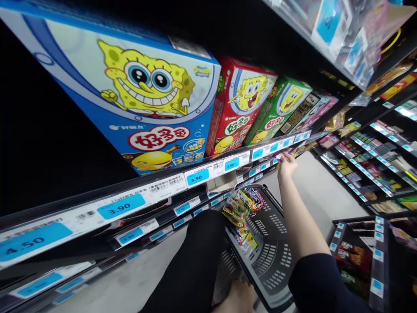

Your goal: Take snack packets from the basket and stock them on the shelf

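Note:
My right hand (287, 165) reaches forward to the shelf edge, its fingers closed on a small purple packet (278, 158). Below that arm is a dark grey shopping basket (270, 256) with slotted sides. Several colourful snack packets (243, 206) lie in it, toward the far and left side. My left hand (239, 295) is low in the view, beside the basket's near left side. Blur smears its fingers, so I cannot tell whether it grips anything.
Blue, red and green cartoon snack boxes, the blue box (140, 95) nearest, line the shelf at left. Price labels (198, 177) run along the shelf edges. My dark-clothed leg (192, 265) is left of the basket. More stocked shelves (368, 161) and a low display (355, 256) stand at right.

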A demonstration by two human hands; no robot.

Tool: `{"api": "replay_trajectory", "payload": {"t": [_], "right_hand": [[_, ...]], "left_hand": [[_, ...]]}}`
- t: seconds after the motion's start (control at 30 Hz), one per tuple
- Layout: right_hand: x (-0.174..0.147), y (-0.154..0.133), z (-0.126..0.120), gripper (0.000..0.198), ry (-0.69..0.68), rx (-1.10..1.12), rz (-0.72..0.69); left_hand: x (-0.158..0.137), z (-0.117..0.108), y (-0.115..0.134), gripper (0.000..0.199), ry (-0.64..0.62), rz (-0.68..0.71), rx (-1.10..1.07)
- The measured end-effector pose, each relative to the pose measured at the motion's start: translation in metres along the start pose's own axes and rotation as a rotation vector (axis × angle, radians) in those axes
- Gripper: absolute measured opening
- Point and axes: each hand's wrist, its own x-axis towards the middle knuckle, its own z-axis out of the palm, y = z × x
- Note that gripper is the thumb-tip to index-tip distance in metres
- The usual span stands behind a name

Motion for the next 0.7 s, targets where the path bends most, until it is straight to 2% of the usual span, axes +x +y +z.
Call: {"api": "replay_trajectory", "payload": {"t": [0.07, 0.13, 0.2, 0.27, 0.33, 0.43, 0.5, 0.57, 0.63, 0.7], "right_hand": [[0.003, -0.007, 0.005, 0.033, 0.088, 0.102, 0.068], [0.007, -0.019, 0.006, 0.031, 0.122, 0.149, 0.062], [0.004, -0.033, -0.003, 0.028, 0.143, 0.229, 0.029], [-0.01, -0.047, -0.025, 0.025, 0.113, 0.322, -0.01], [-0.04, -0.058, -0.056, 0.026, 0.006, 0.388, -0.018], [-0.106, -0.063, -0.109, 0.022, -0.183, 0.396, 0.068], [-0.155, -0.059, -0.143, 0.016, -0.271, 0.322, 0.162], [-0.199, -0.051, -0.173, 0.013, -0.337, 0.265, 0.277], [-0.234, -0.041, -0.2, 0.014, -0.36, 0.232, 0.377], [-0.259, -0.029, -0.224, 0.015, -0.343, 0.226, 0.447]], "left_hand": [[-0.001, 0.0, 0.002, 0.035, -0.014, 0.014, 0.013], [-0.001, -0.003, 0.005, 0.033, -0.016, 0.026, -0.001], [0.0, -0.01, 0.008, 0.033, 0.025, 0.026, -0.077], [0.001, -0.024, 0.013, 0.037, 0.124, 0.012, -0.296], [0.003, -0.042, 0.019, 0.044, 0.184, 0.003, -0.703], [0.001, -0.072, 0.026, 0.058, 0.093, 0.078, -1.499], [-0.003, -0.087, 0.029, 0.063, 0.047, 0.191, -1.841], [-0.008, -0.095, 0.03, 0.062, 0.014, 0.23, -1.943], [-0.012, -0.095, 0.031, 0.06, 0.015, 0.232, -1.904], [-0.015, -0.091, 0.033, 0.073, 0.033, 0.244, -1.812]]}}
